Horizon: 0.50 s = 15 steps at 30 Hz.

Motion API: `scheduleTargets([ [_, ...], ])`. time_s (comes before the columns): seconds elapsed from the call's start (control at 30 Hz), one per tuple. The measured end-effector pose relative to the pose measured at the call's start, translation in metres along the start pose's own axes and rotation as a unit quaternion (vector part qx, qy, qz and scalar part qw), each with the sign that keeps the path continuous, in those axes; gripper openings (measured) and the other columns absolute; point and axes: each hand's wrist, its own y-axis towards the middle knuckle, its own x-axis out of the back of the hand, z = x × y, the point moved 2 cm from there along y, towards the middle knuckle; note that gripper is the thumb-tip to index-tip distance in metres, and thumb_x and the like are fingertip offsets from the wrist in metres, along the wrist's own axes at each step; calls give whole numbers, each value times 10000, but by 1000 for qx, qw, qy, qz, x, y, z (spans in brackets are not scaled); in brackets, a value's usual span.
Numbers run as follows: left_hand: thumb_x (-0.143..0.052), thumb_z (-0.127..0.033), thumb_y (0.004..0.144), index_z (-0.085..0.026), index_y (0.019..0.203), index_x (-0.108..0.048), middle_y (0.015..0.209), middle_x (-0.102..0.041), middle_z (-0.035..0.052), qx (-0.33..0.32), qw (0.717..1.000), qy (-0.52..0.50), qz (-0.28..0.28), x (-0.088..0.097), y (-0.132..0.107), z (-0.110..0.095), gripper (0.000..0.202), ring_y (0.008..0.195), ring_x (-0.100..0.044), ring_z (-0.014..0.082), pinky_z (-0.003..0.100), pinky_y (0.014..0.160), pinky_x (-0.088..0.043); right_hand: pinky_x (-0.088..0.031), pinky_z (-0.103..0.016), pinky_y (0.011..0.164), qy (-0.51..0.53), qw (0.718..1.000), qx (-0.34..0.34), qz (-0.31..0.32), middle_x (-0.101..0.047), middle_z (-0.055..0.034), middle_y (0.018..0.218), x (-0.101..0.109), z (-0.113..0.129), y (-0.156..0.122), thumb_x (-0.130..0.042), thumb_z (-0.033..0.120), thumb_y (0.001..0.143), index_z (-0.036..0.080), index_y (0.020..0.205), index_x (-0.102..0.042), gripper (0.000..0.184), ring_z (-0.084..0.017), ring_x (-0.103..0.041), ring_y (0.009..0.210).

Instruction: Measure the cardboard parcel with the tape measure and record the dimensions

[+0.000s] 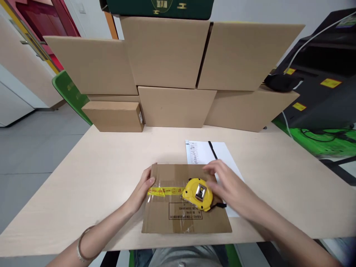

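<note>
A flat cardboard box (158, 218) lies on the table in front of me, with clear tape, a yellow printed strip and a printed block on its top. My left hand (143, 187) grips its left edge, thumb on top and fingers down the side. On the box rests a yellow tape measure (194, 191), its silver belt clip facing up and a black strap at its lower right. Just right of the tape measure, my right hand (222, 180) hovers over the box's right edge, thumb and fingers apart and nothing visibly held.
Behind the box lie a white paper sheet (222, 150) and a black pen (212, 149). A small closed carton (119, 116) and stacked larger cartons (178, 107) line the table's far edge. A dark machine (328, 85) with yellow labels stands at right.
</note>
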Motion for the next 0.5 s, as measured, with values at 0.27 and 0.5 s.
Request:
scheduleTargets([
  [0.27, -673, -589, 812, -348, 1553, -232, 1597, -362, 97, 40, 989, -132, 54, -20, -3, -13, 895, 1420, -405, 423, 530, 1110, -413, -484, -540, 940, -103, 961, -256, -21, -634, -193, 1167, -27, -113, 54, -557, 404, 995, 102, 1038, -638, 316, -332, -601, 1118],
  [0.5, -656, -611, 803, -352, 1512, -294, 1499, -437, 88, 37, 990, -123, 60, -17, -10, -6, 836, 1347, -444, 423, 537, 1061, -419, -555, -345, 748, 68, 979, -194, 2, -676, -38, 960, -28, -139, 71, -544, 436, 1013, 164, 1038, -644, 290, -159, -650, 808],
])
